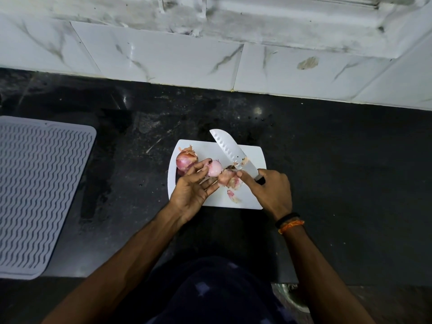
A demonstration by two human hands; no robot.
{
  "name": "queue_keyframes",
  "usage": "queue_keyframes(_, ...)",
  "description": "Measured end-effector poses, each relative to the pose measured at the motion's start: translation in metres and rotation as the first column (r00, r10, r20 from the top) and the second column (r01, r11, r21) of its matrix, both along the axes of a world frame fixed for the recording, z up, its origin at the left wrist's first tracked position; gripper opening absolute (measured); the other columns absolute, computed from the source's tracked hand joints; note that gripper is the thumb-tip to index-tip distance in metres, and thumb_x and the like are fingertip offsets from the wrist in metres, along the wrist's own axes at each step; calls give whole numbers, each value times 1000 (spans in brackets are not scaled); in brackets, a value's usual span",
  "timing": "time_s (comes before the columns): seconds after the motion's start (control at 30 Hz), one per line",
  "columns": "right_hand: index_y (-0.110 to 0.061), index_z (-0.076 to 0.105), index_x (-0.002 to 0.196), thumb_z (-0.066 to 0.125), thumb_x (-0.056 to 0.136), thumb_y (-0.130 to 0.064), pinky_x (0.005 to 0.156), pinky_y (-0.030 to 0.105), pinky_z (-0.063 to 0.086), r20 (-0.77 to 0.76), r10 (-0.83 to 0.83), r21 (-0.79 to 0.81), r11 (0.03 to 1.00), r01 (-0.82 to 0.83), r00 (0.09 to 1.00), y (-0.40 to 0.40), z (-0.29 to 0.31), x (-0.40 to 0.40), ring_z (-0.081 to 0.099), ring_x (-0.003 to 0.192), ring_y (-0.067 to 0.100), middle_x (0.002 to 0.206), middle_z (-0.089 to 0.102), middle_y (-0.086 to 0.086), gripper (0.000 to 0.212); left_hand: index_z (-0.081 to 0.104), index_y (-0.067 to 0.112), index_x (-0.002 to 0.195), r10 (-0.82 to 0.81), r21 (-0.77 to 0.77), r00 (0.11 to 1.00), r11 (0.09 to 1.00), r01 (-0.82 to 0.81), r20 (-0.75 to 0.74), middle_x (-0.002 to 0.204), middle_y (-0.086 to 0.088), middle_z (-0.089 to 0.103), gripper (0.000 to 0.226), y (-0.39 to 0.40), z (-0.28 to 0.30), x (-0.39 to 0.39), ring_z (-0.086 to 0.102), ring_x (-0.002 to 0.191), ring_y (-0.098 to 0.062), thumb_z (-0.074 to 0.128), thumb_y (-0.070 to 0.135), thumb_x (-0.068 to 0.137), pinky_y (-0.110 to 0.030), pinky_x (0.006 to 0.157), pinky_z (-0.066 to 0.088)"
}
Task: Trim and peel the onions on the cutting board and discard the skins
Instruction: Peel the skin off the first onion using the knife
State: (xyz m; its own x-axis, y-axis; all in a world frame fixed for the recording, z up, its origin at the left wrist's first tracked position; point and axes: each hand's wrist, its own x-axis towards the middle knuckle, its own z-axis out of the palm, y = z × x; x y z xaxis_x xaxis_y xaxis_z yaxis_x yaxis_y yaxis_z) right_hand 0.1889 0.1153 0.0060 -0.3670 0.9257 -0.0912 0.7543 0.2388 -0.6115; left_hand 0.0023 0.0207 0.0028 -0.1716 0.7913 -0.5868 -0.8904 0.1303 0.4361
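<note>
While left hand (194, 183) cradles half-peeled onion (214, 168) over cutting board (247, 197), right hand (271, 188) grips knife (233, 153), thumb pinching skin (228, 180); pull skin toward root, keep blade angled away; unpeeled onion (185, 161) waits at board's left

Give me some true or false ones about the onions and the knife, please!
1. The right hand holds the knife. True.
2. The cutting board is black. False: the board is white and lies on a dark counter.
3. The onion at the board's left edge still has its reddish skin on. True.
4. The left hand is empty. False: it holds a pale, partly peeled onion.
5. Loose skins lie on the board. True.
6. The grey ribbed mat is under the board. False: it lies apart, far to the left.
</note>
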Motion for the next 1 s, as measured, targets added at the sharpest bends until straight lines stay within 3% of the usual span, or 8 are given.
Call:
queue_keyframes(0.2,-19,65,71,48,81,-79,49,30,45,147,22,49,998,-29,989,15,-2,4,57,52,11,59,62,-5,63,54,6,135,83,-32,996,996,-81,38,131,-16,64,49,-2,0,-3,64,115,-32,62,8,87,-43,96,54)
queue_keyframes(0.33,-19,62,65,57,78,-75,49,33,42,55,32,-39,999,-30,998,19,-5,6,57,52,13,58,61,-5,58,61,9,127,88,-69,995,994,-85,43,130,-15,64,38,-2,0,-3,60,118,-31,61,9,89,-40,94,56)
queue_keyframes(0.43,-16,70,81,64,76,-72,55,37,52,30,82,-78,994,-79,996,16,-8,1,62,61,10,70,69,-5,57,67,10,113,94,-87,993,992,-88,71,127,-18,64,23,0,1,1,60,117,-32,60,6,92,-39,93,56)
queue_keyframes(0.57,-18,73,97,66,79,-64,69,37,57,-52,135,-106,985,-140,990,12,-5,-6,66,78,8,90,74,-7,50,61,5,125,75,-104,992,992,-64,104,123,-22,65,34,2,1,3,64,112,-34,63,10,92,-38,90,58)
queue_keyframes(0.63,-21,74,95,61,82,-65,68,39,55,-83,167,-109,978,-176,982,11,-4,-11,66,76,7,88,74,-8,47,63,3,121,49,-99,992,994,-37,113,115,-21,69,30,2,3,4,68,104,-33,63,12,92,-37,89,58)
queue_keyframes(0.73,-20,75,93,51,84,-70,65,40,53,-105,194,-112,972,-206,975,10,-3,-18,65,72,8,83,74,-7,56,62,3,125,25,-101,993,995,-14,117,120,-21,68,36,2,3,5,67,108,-32,65,14,91,-36,89,58)
queue_keyframes(0.93,-17,74,82,44,85,-73,53,22,39,-93,211,-48,975,-216,973,10,3,-26,59,60,5,67,69,-9,64,62,2,128,-8,-96,995,995,18,104,121,-20,68,43,2,4,5,66,110,-31,69,15,87,-36,94,56)
queue_keyframes(1.0,-17,73,77,37,81,-82,52,27,43,-61,197,-2,980,-197,979,10,4,-30,58,55,8,61,66,-8,74,63,2,127,-27,-90,995,995,35,92,120,-18,68,41,2,4,5,67,110,-30,68,14,88,-38,97,54)
